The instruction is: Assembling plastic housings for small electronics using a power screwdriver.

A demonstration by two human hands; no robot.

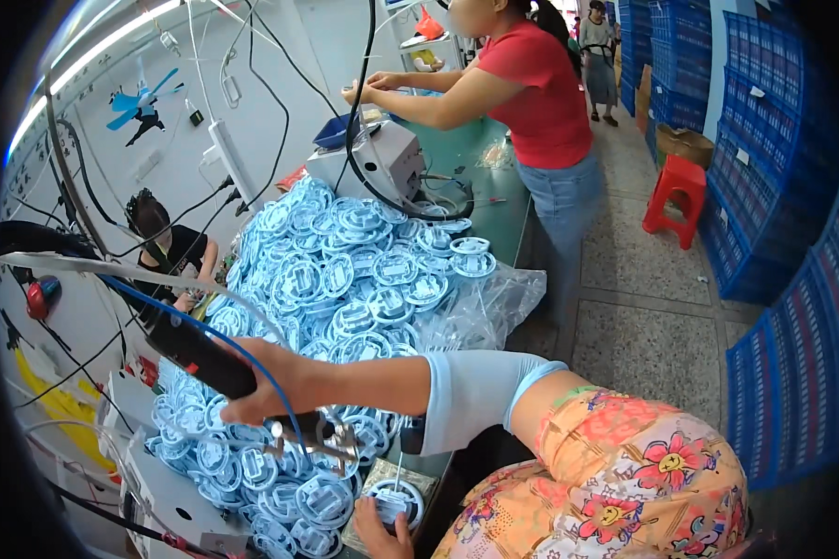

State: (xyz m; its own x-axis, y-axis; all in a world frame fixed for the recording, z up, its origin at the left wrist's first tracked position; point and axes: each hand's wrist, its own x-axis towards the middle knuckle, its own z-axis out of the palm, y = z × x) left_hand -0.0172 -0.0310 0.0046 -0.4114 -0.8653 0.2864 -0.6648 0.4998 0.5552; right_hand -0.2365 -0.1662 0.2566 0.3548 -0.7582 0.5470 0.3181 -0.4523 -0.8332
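Observation:
My right hand (275, 382) reaches in from the right, under a light-blue sleeve cover, and is wrapped round a black, thick-handled tool (196, 354) like a power screwdriver. Metal fittings (326, 438) show below that hand. At the lower edge, my left hand (382, 533) grips a round light-blue plastic part (412, 512) with a dark middle. This part rests on a small flat fixture (431, 484). A thin pale rod comes down to it from a black piece under my forearm. A large heap of similar round parts (336, 279) surrounds the tool.
A clear plastic bag (494, 307) lies at the heap's right edge. Behind stands a grey box machine (378, 163) on the green table (480, 186). Cables hang overhead. A co-worker in a red shirt (545, 93) stands beyond; another person sits left. Blue crates (774, 158) and a red stool (676, 200) are right.

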